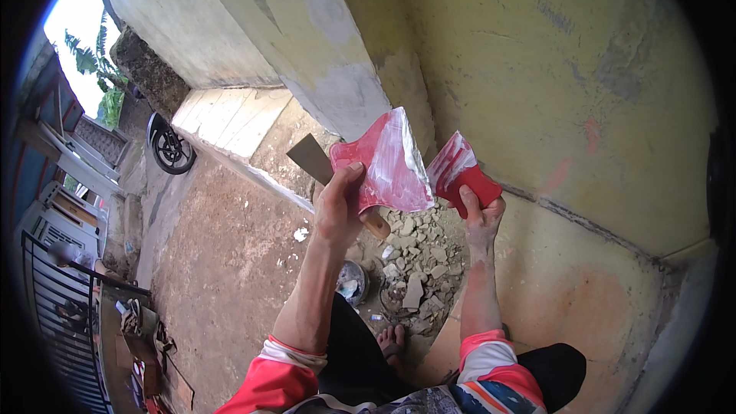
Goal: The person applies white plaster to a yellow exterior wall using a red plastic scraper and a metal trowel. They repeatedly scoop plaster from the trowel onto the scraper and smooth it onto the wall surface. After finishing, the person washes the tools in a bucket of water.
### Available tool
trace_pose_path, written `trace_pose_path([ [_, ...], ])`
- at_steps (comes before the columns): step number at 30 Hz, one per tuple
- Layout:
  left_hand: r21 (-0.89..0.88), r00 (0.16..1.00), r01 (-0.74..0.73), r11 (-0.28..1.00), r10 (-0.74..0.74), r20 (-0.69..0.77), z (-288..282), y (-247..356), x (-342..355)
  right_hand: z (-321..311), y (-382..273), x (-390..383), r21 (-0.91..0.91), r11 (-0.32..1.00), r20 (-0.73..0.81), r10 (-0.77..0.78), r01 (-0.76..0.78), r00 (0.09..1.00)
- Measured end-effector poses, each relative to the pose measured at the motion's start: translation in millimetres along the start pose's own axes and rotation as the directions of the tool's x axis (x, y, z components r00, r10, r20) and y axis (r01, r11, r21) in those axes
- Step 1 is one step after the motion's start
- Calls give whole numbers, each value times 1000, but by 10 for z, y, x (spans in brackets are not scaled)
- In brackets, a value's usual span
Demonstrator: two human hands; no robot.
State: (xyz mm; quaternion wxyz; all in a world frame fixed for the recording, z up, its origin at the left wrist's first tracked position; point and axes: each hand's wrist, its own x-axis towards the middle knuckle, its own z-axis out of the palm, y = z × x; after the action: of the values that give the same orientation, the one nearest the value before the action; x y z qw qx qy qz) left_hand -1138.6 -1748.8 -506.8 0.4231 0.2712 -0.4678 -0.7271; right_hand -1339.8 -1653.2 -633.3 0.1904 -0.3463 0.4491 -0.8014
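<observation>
My left hand point(341, 199) grips a wide red plastic spreader point(379, 153) smeared with white paste, thickest along its right edge, together with a metal scraper point(308, 155) whose wooden handle point(376, 225) sticks out below. My right hand point(479, 211) is closed on a smaller red spreader point(464, 172), also streaked with white, held just right of the wide one, their edges close; whether they touch I cannot tell.
A yellow, patched wall point(552, 77) rises ahead and right above a tiled ledge point(563, 276). Below lie rubble point(418, 261) and a bucket point(351, 284) by my feet. Left are a dirt path point(222, 261), a motorbike wheel point(170, 146), a metal railing point(46, 299) and piled items point(138, 337).
</observation>
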Motion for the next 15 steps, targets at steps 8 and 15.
trace_pose_path([
  [8,110,936,-317,942,329,-122,48,-23,64,-175,-441,48,643,754,-51,211,-129,976],
  [15,354,953,-290,889,303,21,-51,-86,48,47,-384,26,596,783,-11,230,-178,973],
])
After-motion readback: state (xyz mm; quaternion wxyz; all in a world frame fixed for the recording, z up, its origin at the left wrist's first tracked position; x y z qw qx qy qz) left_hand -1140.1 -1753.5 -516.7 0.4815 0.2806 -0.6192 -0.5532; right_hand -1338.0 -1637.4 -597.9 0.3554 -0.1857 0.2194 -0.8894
